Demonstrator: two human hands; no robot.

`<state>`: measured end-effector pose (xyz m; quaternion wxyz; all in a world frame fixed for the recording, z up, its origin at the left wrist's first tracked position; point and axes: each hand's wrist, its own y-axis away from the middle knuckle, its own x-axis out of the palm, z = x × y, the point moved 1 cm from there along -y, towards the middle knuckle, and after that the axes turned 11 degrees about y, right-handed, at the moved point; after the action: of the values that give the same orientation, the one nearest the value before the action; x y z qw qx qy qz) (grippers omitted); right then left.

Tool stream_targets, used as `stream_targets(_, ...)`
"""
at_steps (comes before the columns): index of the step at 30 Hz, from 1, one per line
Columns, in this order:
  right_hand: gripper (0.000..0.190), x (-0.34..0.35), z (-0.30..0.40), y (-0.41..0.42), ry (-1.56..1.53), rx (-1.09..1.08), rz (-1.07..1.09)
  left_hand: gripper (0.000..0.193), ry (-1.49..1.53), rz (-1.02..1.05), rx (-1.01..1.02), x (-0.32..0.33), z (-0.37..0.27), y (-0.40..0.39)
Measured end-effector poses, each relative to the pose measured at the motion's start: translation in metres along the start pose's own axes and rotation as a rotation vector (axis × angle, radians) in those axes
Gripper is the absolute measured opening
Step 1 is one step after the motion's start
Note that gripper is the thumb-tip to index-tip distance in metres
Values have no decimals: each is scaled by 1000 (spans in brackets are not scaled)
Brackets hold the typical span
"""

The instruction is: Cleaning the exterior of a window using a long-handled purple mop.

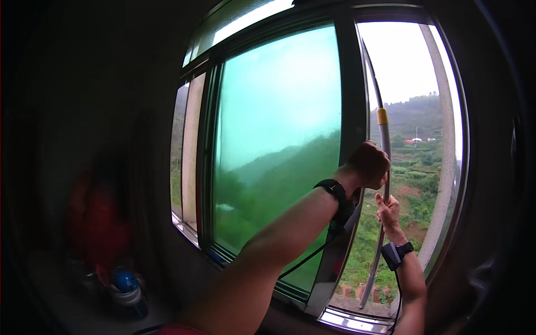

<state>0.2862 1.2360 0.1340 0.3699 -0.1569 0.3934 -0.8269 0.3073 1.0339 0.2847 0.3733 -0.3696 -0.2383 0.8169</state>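
A long telescopic pole (384,136) runs nearly upright through the open right section of the window. It has a grey tube, a yellow collar (382,116) and a thinner upper section that leans left near the top. My left hand (368,164) is closed around the tube below the collar, beside the dark window mullion (351,104). Just beneath it, my right hand (388,212) also grips the pole, thumb upward. The pole's lower end (367,293) hangs above the sill. Whatever is at its upper end cannot be made out.
A green-tinted sliding pane (276,146) fills the middle of the window. The metal sill track (356,321) lies below the opening. Wrist devices with cables are strapped on both arms. At lower left, a bucket (129,295) holds something blue, near a blurred red item (98,217).
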Motion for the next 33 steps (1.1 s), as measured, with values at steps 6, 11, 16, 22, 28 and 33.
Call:
stream_targets(6, 27, -22, -20, -24, 111, -25, -30, 15, -83, 134, -73, 15, -6, 9)
stream_targets(11, 29, -40, 6, -17, 115, 7, -42, 14, -146, 210, -77, 33, -14, 17)
stream_targets(16, 30, -34, 45, 0, 110, 38, -12, 16, -129, 225, -82, 33, -8, 24)
stream_targets(22, 30, -29, 54, 18, 108, 210, 6, 31, -86, -81, -130, 38, 8, 32)
stream_targets(28, 37, -43, 44, 3, 83, 217, 32, 23, -109, -105, -225, 58, 18, 23)
stream_targets(33, 38, -61, 44, -3, 325, 195, -51, 21, -85, -124, -307, 67, 31, 39)
